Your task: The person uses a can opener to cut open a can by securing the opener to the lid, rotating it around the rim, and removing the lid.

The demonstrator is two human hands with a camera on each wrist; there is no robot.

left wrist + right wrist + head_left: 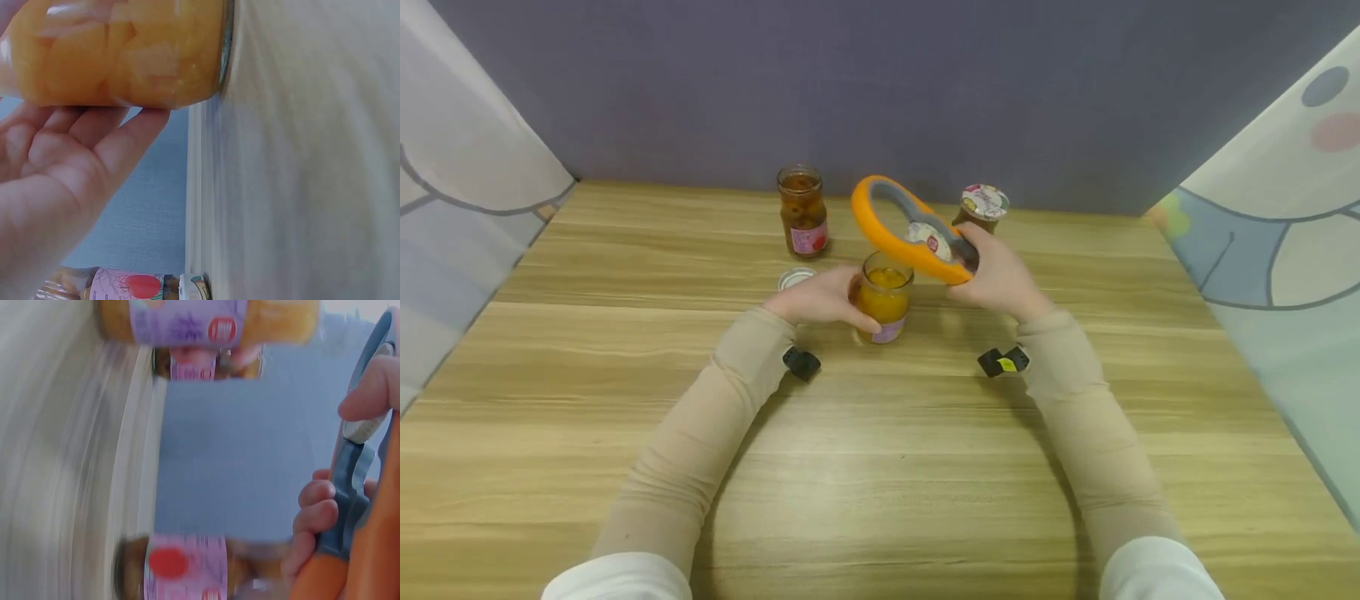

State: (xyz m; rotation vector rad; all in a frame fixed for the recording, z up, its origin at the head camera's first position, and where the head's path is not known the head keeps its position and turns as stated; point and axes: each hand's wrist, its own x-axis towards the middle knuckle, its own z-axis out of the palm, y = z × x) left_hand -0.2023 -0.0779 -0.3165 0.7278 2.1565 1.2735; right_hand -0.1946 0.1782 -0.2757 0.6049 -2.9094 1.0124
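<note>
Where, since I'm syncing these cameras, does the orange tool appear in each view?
Head: the orange tool is just above centre, in the right hand.
Left wrist: not in this picture.
Right wrist: the orange tool runs down the right edge.
Shared landmark: the jar of yellow-orange fruit, near centre in head, top left in left wrist, along the top in right wrist.

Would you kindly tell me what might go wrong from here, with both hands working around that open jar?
The lid in the orange opener might slip and fall against the open yellow jar. That uncovered jar, gripped by the left hand, could spill if tilted. The right hand looks close to the lidded jar and might knock it.
</note>
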